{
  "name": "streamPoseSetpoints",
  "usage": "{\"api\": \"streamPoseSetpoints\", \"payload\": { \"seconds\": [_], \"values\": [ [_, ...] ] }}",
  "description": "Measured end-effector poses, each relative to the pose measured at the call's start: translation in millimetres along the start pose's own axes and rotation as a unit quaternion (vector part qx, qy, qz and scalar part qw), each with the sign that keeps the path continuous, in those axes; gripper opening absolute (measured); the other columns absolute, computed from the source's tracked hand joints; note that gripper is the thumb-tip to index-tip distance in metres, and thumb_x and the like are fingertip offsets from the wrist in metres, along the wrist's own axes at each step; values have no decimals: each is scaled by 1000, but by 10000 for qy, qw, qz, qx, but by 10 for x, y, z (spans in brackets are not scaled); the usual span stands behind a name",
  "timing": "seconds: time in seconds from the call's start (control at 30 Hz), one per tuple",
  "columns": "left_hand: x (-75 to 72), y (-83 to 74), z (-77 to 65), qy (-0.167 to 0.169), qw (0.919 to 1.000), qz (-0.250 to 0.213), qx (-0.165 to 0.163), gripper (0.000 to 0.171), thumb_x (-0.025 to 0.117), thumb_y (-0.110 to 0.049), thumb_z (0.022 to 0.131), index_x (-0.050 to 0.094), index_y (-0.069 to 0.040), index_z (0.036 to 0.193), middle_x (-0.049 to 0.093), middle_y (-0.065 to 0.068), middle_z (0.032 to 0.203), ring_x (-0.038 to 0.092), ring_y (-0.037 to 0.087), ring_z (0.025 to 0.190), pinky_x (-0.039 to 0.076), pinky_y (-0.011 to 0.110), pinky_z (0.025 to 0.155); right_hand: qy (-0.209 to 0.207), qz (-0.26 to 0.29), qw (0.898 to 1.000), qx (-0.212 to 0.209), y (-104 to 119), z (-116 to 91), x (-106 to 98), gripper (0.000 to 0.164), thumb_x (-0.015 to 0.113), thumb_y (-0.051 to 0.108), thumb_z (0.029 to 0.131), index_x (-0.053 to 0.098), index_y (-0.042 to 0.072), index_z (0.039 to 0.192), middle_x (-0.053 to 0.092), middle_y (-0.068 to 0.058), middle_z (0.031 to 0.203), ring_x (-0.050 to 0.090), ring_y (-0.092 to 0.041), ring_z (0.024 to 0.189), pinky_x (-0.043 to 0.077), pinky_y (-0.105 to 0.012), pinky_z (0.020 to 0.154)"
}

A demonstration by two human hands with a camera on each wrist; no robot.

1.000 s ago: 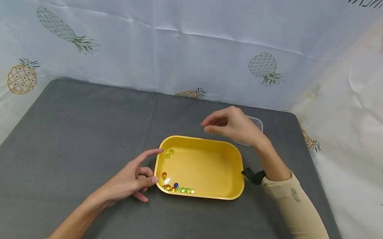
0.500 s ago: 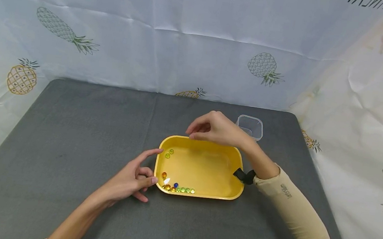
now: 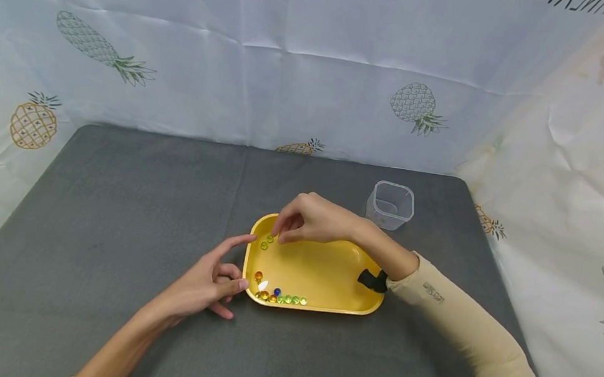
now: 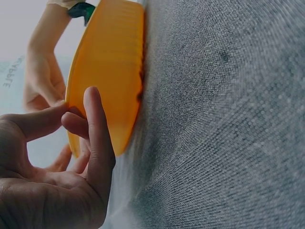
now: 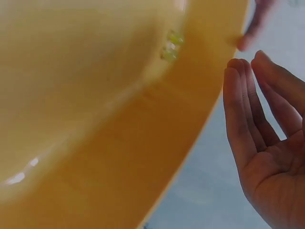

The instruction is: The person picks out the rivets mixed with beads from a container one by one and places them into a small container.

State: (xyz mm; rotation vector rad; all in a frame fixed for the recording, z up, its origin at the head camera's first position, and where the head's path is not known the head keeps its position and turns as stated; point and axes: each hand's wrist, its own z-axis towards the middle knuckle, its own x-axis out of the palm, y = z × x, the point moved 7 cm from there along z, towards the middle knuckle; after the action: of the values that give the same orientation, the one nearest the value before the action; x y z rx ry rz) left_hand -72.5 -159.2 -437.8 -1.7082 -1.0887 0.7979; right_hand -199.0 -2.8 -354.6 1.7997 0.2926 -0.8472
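Note:
In the head view, a yellow tray (image 3: 319, 279) holds small, shiny marbles along its left and near sides. My left hand (image 3: 205, 283) rests its index fingertip and thumb tip, spread apart, on the tray's left rim; its other fingers bend outside the wall. My right hand (image 3: 312, 218) hovers over the tray's far left part, its fingertips beside two yellow-green marbles (image 3: 264, 245). From the right wrist view, thumb and fingers of the right hand (image 5: 267, 138) lie a little apart, nothing showing between them. Amber marbles (image 3: 264, 296), a blue marble (image 3: 277, 292) and green marbles (image 3: 296, 300) line the near left corner.
A clear plastic container (image 3: 390, 205) stands behind the tray's far right corner, next to the right forearm. Everything sits on a grey cloth-covered table (image 3: 135, 212). A pineapple-print curtain (image 3: 258, 82) hangs along the back and sides.
My right hand has moved left and down, from beside the clear container to the yellow-green marbles in the tray. The container has come into full view. My left hand and the tray stay put.

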Motion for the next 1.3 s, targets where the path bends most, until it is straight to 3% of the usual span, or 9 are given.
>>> {"api": "streamPoseSetpoints", "payload": {
  "seconds": [0.2,0.77,1.07,1.3],
  "values": [
    [2,2,-2,55,9999,8,113,79,68,-12,107,25,-29,170,60,4,90,56,12,71,69,49,64,550,114,9983,-154,-18,125,213,16,79,7,98,82,1,114,83,-8,106,73,-3,89,63,-18,85],
    [10,-2,-10,104,9997,-16,229,79,69,-14,107,25,-29,170,59,3,90,56,11,72,69,49,65,1674,905,9817,78,-140,316,690,17,76,-1,97,82,-2,113,84,-11,105,74,-2,87,64,-20,85],
    [6,-6,-15,108,9997,-15,204,79,69,-13,107,24,-29,170,60,4,92,56,12,72,69,48,65,1819,826,9797,187,-166,347,798,18,74,-5,95,83,-2,111,84,-13,103,70,2,83,61,-16,83],
    [2,-4,-17,117,9997,-27,203,78,68,-14,108,24,-29,170,60,4,92,56,12,72,69,48,65,1613,555,9853,54,-157,348,742,19,75,-2,95,83,0,112,84,-10,104,70,3,84,62,-15,84]
  ]
}}
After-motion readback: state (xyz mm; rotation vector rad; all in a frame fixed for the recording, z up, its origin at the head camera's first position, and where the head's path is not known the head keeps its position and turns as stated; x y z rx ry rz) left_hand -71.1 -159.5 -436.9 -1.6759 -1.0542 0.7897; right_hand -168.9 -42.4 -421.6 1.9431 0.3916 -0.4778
